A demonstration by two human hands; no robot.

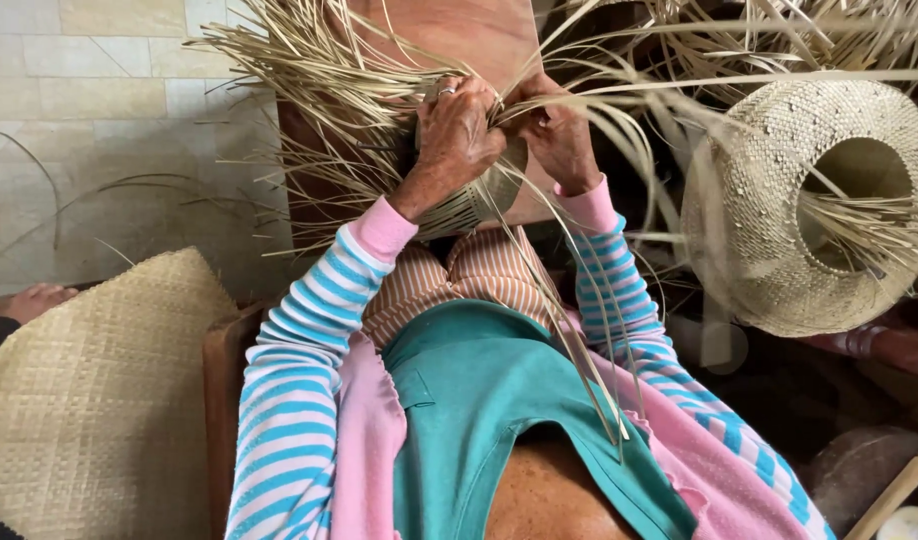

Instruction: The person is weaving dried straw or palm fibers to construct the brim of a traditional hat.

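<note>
Pale floor tiles (99,90) fill the background at the upper left, and the person sits over them with a piece of weaving held against the knees. Fingers of the left hand (459,135) are curled tight and pinch a few straw strands (319,70) at the rim of the half-woven piece (479,200), probably to keep the last crossing from slipping. Fingers of the right hand (559,135) are also closed and grip strands just beside the left ones, so both hands meet at one working point. Loose strands spread outward like a fan from there, some falling long over the striped skirt (479,270) and the teal shirt (489,400). I think they stay free because they are not yet woven in. Striped sleeves (299,340) with pink cuffs lead back to the body. At the right edge a woven hat (809,200) lies on its side, its opening turned to the camera. At the lower left a woven mat (89,400) rests near another person's bare foot (34,298).
</note>
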